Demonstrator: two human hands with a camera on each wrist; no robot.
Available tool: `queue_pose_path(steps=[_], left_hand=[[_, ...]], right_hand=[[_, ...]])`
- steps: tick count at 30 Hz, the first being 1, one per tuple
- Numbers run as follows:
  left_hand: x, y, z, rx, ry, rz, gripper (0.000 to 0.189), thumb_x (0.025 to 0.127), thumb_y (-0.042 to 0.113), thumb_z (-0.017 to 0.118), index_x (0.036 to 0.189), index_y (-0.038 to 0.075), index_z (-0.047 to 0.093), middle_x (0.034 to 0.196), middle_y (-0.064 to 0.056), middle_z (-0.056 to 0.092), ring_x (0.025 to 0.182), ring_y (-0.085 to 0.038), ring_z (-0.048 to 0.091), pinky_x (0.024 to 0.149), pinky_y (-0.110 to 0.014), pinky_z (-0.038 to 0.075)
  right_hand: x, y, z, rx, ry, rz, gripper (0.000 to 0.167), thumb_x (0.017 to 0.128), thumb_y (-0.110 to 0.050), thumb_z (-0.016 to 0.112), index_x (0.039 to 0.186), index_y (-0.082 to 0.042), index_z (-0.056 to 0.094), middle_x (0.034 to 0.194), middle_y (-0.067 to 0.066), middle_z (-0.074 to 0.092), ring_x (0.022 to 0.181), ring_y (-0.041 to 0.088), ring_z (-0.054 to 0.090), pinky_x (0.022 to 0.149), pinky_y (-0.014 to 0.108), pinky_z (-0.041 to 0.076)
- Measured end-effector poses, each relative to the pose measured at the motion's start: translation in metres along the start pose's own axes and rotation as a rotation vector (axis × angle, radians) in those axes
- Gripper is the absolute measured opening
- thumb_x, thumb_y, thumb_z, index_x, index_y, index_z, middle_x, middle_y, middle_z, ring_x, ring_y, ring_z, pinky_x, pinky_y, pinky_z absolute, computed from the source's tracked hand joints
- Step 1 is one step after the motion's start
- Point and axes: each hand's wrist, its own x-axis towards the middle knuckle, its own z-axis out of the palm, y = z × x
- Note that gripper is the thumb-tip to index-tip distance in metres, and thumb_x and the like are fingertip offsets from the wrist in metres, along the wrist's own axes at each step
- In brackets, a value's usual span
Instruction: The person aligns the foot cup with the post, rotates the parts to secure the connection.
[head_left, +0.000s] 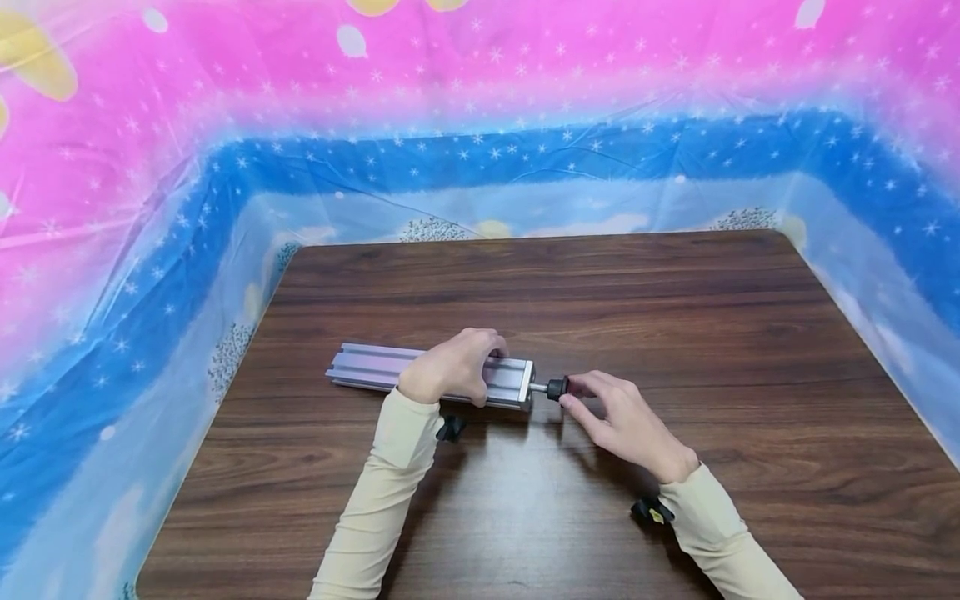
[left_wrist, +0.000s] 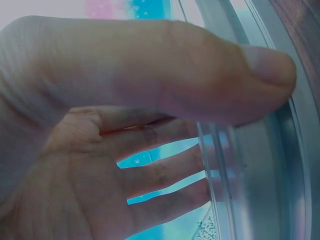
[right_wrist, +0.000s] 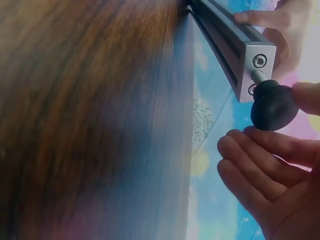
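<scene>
A silver aluminium profile (head_left: 375, 362) with lengthwise grooves lies on the table, seen in the head view. My left hand (head_left: 453, 367) grips it across its width. In the left wrist view the thumb (left_wrist: 200, 75) presses along one grooved side. From the end plate (right_wrist: 270, 52), a threaded stud (right_wrist: 258, 77) sticks out, bearing a rounded black knob (right_wrist: 274, 106). My right hand (head_left: 618, 421) pinches this knob between thumb and index finger. Its other fingers (right_wrist: 245, 175) are extended below, off the knob. Part of the stud shows between plate and knob.
The dark wood-grain table (head_left: 525, 283) extends around both hands. A pink and blue patterned cloth (head_left: 480, 158) hangs behind and beside it. Black straps with small devices (head_left: 651, 510) sit at the wrists of the cream sleeves (head_left: 375, 500).
</scene>
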Motion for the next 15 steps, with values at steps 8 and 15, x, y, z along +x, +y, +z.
queue_pose_path(steps=[8,15], left_hand=[[-0.0018,0.0005,-0.0013,-0.006,0.002,-0.002,0.064,0.058,-0.005,0.081,0.120,-0.001,0.065,0.105,-0.009,0.065,0.089,-0.019,0.056,0.079,-0.030,0.052],[-0.0015,-0.0004,-0.0013,0.002,-0.004,-0.002,0.065,0.058,-0.004,0.081,0.121,-0.001,0.065,0.106,-0.009,0.066,0.089,-0.019,0.057,0.079,-0.030,0.052]], right_hand=[[0.0016,-0.0041,0.0002,0.004,-0.020,0.100,0.023,0.102,-0.025,0.059,0.107,-0.007,0.073,0.100,0.003,0.074,0.089,0.014,0.072,0.077,0.033,0.060],[-0.0007,-0.0004,-0.0007,-0.025,0.058,-0.059,0.055,0.082,-0.020,0.083,0.128,0.000,0.062,0.123,0.010,0.068,0.115,0.024,0.065,0.100,0.037,0.051]])
